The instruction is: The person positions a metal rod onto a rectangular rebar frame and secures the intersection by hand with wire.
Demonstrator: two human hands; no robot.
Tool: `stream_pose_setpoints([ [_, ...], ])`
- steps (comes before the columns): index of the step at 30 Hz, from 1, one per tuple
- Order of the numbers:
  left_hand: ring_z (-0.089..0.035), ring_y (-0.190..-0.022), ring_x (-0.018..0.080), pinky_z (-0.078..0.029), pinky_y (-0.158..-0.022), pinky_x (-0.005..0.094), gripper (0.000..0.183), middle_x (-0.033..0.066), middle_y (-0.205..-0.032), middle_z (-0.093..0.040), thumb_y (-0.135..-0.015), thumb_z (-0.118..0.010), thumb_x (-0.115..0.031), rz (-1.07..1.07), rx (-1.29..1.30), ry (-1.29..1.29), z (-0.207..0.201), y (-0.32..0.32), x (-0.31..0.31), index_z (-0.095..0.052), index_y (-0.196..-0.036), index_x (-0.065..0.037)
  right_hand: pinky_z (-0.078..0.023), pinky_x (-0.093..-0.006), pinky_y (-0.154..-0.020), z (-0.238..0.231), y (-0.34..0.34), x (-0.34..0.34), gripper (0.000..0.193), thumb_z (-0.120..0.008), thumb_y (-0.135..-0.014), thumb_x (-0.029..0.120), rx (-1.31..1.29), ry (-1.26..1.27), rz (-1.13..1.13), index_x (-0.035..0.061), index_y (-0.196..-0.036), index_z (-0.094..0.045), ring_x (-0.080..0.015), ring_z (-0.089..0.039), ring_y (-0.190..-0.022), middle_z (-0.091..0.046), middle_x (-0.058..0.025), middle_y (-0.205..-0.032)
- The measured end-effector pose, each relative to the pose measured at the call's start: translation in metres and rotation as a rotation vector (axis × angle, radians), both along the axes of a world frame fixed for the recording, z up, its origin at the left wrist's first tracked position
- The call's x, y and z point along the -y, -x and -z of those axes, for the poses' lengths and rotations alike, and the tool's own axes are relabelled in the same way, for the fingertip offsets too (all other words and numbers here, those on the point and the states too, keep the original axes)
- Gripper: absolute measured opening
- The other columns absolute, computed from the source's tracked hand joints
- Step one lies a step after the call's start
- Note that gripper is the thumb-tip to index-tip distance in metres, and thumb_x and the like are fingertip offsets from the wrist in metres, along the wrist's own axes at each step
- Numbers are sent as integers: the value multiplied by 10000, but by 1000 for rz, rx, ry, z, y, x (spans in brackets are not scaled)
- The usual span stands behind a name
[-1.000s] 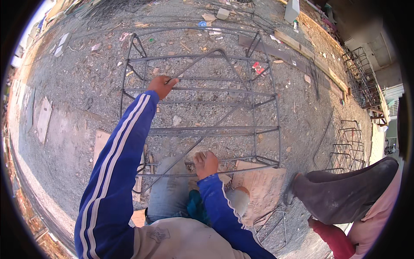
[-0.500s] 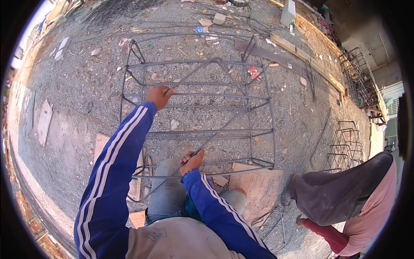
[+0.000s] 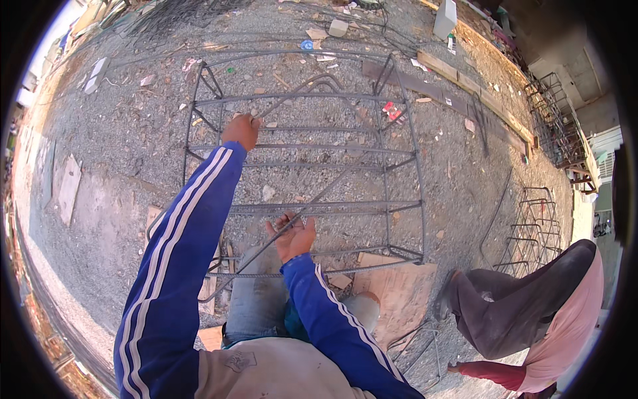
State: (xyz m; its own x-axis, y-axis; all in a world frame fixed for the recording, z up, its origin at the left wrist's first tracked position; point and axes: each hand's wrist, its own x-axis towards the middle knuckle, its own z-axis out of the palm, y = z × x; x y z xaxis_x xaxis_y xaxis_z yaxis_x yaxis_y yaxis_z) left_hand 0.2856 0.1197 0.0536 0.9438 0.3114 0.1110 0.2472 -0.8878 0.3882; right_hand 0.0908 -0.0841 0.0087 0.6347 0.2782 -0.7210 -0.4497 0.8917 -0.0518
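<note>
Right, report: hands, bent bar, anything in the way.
Left hand closed on bent bar; right hand open beneath it. Bar slants across rebar cage. Co-worker off to the right, apart from cage.

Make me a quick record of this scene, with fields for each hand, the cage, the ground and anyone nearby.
Left hand: closed on bent bar
Right hand: palm up, fingers open at the same bar; contact unclear
Cage: joined steel bars, in front of the person
Ground: gravel, brown sheet by the right knee
Nearby: co-worker at right, dark and pink clothes
</note>
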Motion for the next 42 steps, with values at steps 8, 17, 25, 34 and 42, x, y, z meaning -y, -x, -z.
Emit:
stream_pose_setpoints([
  [8,-538,-1142,338,-413,-929,527,382,124,-1141,-625,-928,-541,-411,-130,-117,-192,-1,-38,-28,-694,-1027,-75,-318,-481,-1012,-8,-46,2,992,-160,-850,801,168,-177,-20,-14,-1332,-454,-313,-465,-1203,-509,-169,-1303],
  [17,-497,-1103,307,-337,-978,478,329,78,-1082,-581,-902,-595,-389,-120,143,-255,17,-29,-97,-722,-1005,-103,-277,-526,-1109,19,-79,-35,815,-419,-888,663,192,-329,-73,-9,-1348,-425,-350,-424,-1297,-499,-174,-1335],
  [25,-542,-991,334,-414,-888,435,280,135,-1040,-584,-880,-662,-298,37,315,-112,40,-32,-121,-703,-909,-22,-416,-480,-976,48,-31,-67,557,-419,-961,522,18,73,-298,66,-1262,-525,-285,-541,-1160,-582,-94,-1231],
  [34,-520,-1082,347,-391,-936,459,356,156,-1107,-574,-900,-617,-348,-40,151,-106,12,-40,-121,-694,-903,0,-506,-443,-823,51,-19,-67,277,-576,-959,286,207,-149,-134,97,-1161,-568,-208,-596,-860,-602,-29,-893],
  [42,-453,-1181,322,-242,-1076,565,369,89,-1174,-532,-906,-594,-379,-90,18,-72,17,-41,-111,-699,-994,-36,-480,-506,-962,44,-30,-67,254,-601,-943,277,208,-211,-114,76,-1098,-603,-225,-621,-825,-643,-75,-845],
])
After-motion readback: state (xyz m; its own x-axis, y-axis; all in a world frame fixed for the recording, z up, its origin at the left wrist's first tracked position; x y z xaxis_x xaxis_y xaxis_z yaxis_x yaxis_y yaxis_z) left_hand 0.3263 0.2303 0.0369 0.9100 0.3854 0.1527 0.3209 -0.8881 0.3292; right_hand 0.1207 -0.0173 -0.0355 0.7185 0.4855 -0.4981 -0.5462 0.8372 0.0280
